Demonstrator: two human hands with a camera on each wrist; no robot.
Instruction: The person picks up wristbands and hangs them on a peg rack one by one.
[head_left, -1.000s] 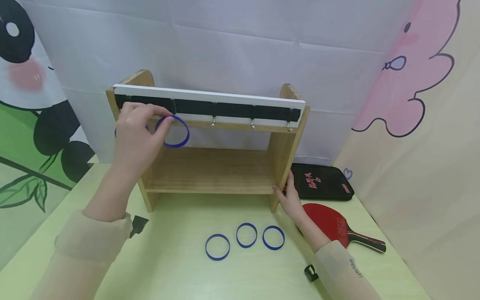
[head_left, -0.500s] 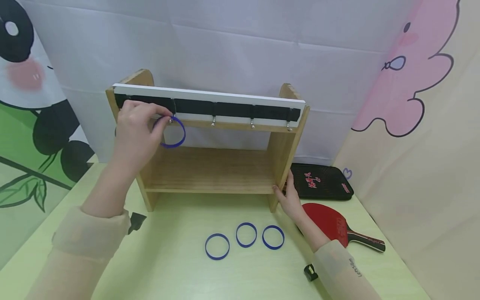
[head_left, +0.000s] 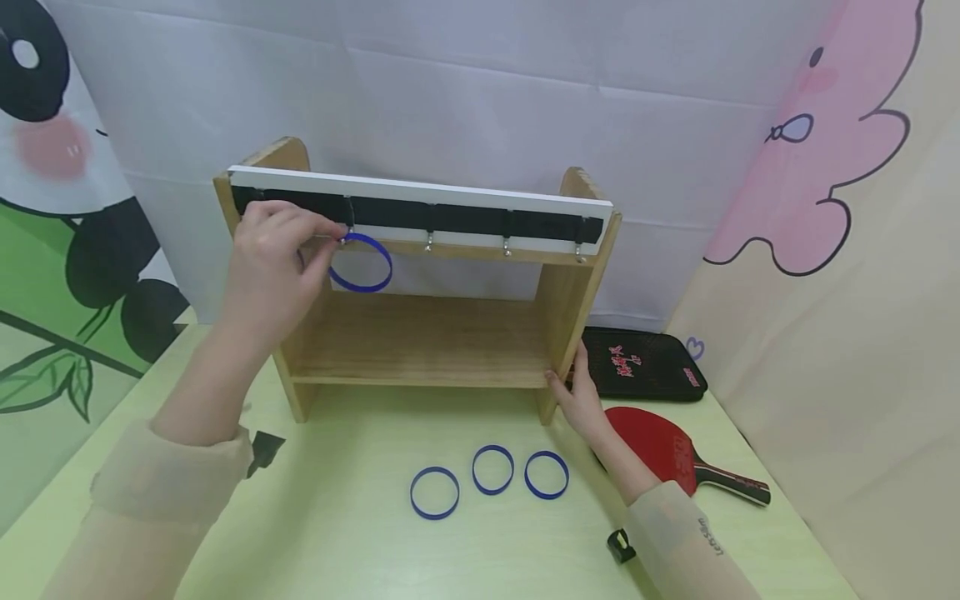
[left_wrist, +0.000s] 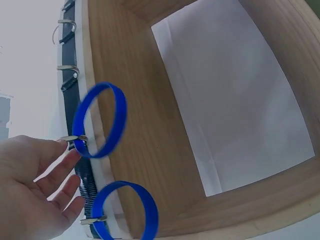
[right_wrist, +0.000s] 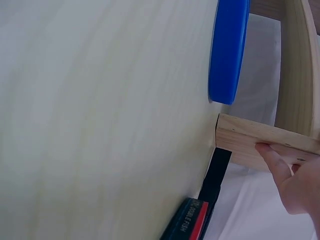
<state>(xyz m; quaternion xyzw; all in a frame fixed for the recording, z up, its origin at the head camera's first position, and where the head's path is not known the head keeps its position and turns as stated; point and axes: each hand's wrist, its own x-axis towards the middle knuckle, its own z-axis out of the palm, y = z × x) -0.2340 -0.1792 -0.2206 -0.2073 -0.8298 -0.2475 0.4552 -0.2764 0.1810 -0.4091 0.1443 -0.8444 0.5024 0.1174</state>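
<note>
In the head view, a blue ring (head_left: 362, 289) hangs at a hook under the black strip (head_left: 465, 218). The fingertips of my left hand (head_left: 273, 258) are at the ring's upper left, slightly parted. Seen from the left wrist, this ring (left_wrist: 120, 117) is looped over a hook, the left hand (left_wrist: 35, 185) touches the hook's tip, and a second ring (left_wrist: 151, 212) hangs on the neighbouring hook. My right hand (head_left: 581, 400) grips the right side of the wooden shelf (head_left: 420, 337), thumb on its front edge; the right wrist view also shows the hand (right_wrist: 297, 187) there.
Three blue rings (head_left: 435, 517) (head_left: 492, 492) (head_left: 547, 497) lie on the table (head_left: 360, 517) in front of the shelf. At the right are a black case (head_left: 652, 367), a red paddle (head_left: 652, 442) and a small black object (head_left: 621, 546). A white cloth (head_left: 465, 108) hangs behind.
The ring at the left hand has swung right and faces the head camera more. The left thumb and forefinger have loosened from it. The right hand has stayed in place.
</note>
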